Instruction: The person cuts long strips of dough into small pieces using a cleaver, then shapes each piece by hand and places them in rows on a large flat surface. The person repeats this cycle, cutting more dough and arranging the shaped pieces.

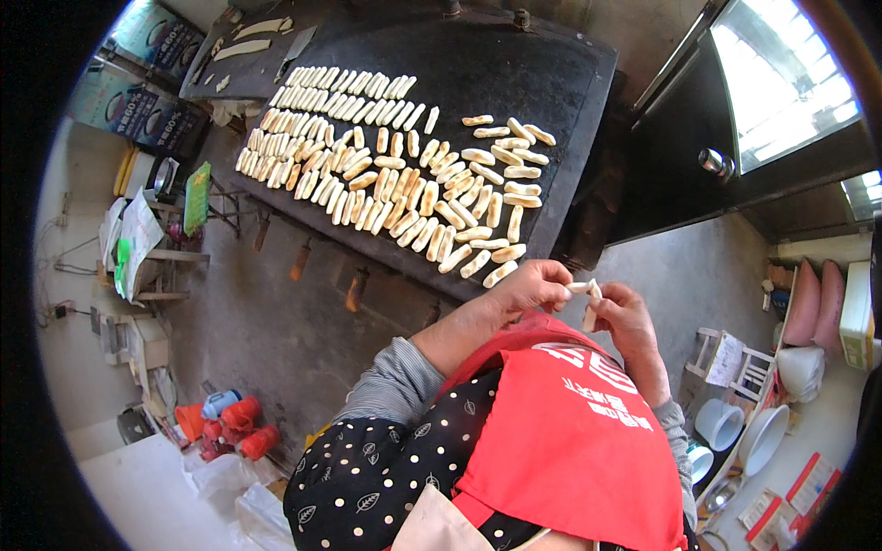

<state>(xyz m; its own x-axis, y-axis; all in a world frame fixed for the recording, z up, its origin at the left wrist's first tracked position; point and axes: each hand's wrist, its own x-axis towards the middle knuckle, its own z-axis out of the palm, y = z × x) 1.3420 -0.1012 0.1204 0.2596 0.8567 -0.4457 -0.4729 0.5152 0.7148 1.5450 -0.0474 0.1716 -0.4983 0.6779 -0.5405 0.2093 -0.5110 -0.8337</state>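
In front of my chest, a pale dough stick [579, 288] is held between both hands, bent or torn, with one piece pointing down; I cannot tell if it is still in one part. My left hand [534, 286] pinches one end. My right hand [627, 317] has its fingers closed on the other end. Just beyond, many small oblong breads [430, 197] lie on a dark flat griddle [524, 55]. Those in the far left rows look pale, while several nearer ones show brown patches. The nearest bread [500, 274] lies close to my left hand at the griddle's edge.
Pale dough strips [243, 48] and a flat blade [296, 53] lie on a dark board at the far left. Red containers [242, 415] stand on the floor at left. White tubs [719, 424] sit by a rack at right. A dark door [717, 211] stands at far right.
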